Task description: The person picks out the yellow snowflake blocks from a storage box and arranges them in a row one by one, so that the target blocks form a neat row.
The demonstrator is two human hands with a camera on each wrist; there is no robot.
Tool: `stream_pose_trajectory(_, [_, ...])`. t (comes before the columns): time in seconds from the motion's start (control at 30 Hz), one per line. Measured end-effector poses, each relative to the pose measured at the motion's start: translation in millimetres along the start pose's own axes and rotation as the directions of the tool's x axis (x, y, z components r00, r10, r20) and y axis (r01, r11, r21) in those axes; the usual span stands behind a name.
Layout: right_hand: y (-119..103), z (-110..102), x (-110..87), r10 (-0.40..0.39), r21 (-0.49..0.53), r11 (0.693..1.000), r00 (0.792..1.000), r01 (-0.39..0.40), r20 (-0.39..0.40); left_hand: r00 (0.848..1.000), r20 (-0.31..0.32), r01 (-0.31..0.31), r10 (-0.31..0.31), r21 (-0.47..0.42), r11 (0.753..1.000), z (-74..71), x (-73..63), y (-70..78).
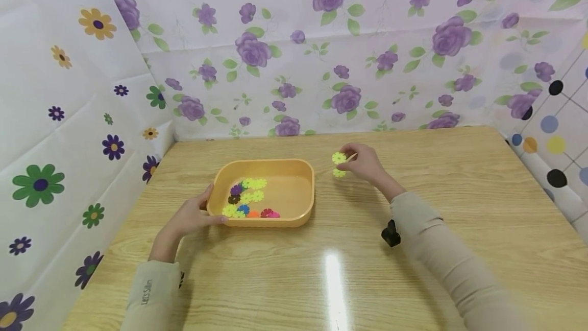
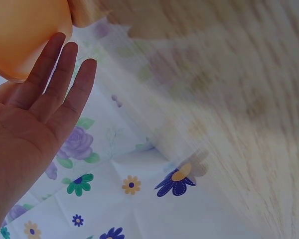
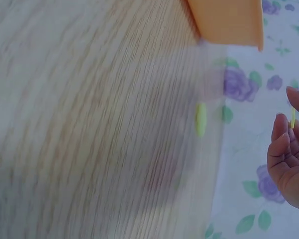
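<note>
Two beige sleeves reach in from the lower frame of the head view across a wood-grain bench (image 1: 459,178), where the left hand (image 1: 190,217) rests against the near-left corner of an orange tray (image 1: 300,167), fingers laid along its wall. Inside the tray, a cluster of coloured flower-shaped discs (image 1: 248,199) lies toward its left half; the right half is bare. To the tray's right, the right hand (image 1: 365,163) pinches a yellow-green flower disc (image 1: 339,158) at its fingertips, held just above a second yellow-green disc (image 1: 339,172) that lies on the bench; whether the two touch cannot be told. Open bench stretches to the right and toward the camera, and floral sheeting walls in the back and both sides.

From the left wrist, the left hand (image 2: 35,114) shows straight, close-set fingers touching the tray's (image 2: 25,30) orange underside at the frame's upper-left corner; the bench surface is blurred.

From the right wrist, the right hand (image 3: 291,159) is cut off by the right edge, fingers curled round the thin edge of the yellow-green flower disc (image 3: 292,117). The second yellow-green disc (image 3: 201,119) appears edge-on near the bench's rim, well apart from the hand, with a tray (image 3: 229,20) corner above it.
</note>
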State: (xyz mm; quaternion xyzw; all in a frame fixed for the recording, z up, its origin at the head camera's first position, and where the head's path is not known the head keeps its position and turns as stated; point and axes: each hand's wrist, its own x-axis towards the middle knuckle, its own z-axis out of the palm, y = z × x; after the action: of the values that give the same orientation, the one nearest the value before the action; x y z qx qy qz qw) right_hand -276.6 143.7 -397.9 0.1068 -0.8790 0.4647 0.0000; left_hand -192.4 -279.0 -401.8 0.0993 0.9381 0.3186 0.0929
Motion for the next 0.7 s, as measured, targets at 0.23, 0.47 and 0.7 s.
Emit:
stream_pose_trajectory(0.23, [15.9, -7.2, 5.4, 0.032, -0.021, 0.999, 0.999, -0.031, 0.018, 1.000, -0.001, -0.001, 0.001, -0.008, 1.000, 0.3, 0.0, -0.6])
stream_pose_trajectory(0.47, [35.3, -8.7, 11.0, 0.041, -0.087, 0.996, 0.999, -0.038, 0.030, 1.000, -0.002, 0.005, -0.005, -0.021, 1.000, 0.7, -0.6, -0.8])
stream_pose_trajectory(0.7, [46.0, -8.3, 12.1, 0.106, -0.145, 0.985, 0.992, -0.095, 0.071, 1.000, 0.000, 0.002, -0.002, -0.029, 1.000, 0.5, -0.6, -2.2])
